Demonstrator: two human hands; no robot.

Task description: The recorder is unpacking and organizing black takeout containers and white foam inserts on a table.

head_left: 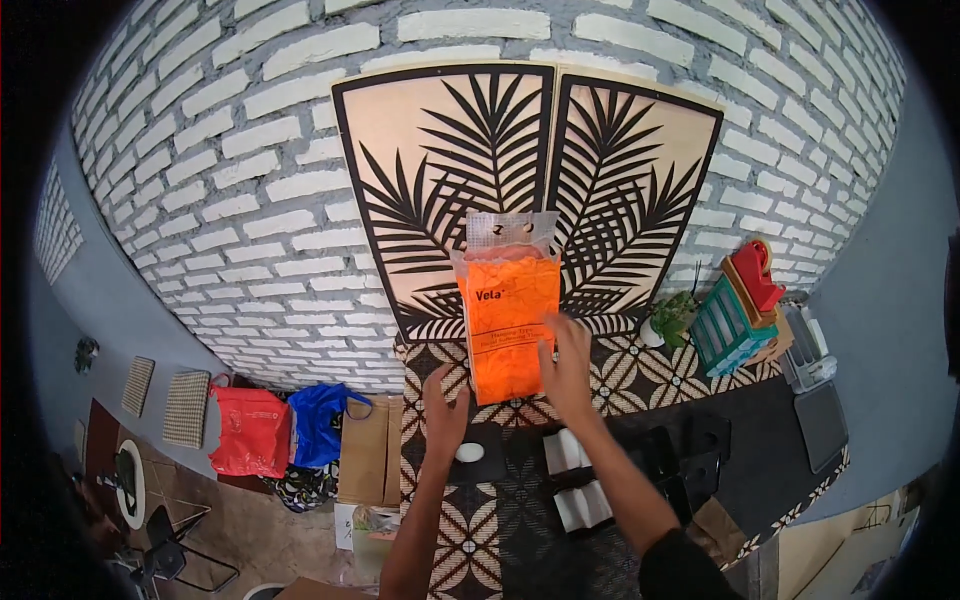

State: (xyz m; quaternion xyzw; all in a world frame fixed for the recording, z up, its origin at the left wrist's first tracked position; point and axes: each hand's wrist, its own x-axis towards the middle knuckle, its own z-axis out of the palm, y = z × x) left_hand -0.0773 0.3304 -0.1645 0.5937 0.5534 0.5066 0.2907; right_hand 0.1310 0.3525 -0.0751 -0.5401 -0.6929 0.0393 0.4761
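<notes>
A tall orange plastic package [513, 340] with a clear, punched top flap stands upright at the back of the table, before the palm-leaf panels. Just left of its lower edge is my left hand [445, 410], fingers apart and holding nothing; a small gap seems to separate it from the package. My right hand [568, 368] is at the package's right edge, thumb and fingers spread and slightly blurred. It overlaps the orange front; whether it presses on it is unclear. A white oval object [469, 453] lies on a dark mat between my forearms.
Black trays with white folded pieces [583, 507] lie by my right forearm. Farther right are a potted plant [672, 318], a teal drawer rack [730, 330] with a red item [757, 275], and a dark board [821, 427]. Red [248, 430] and blue bags [320, 425] sit left.
</notes>
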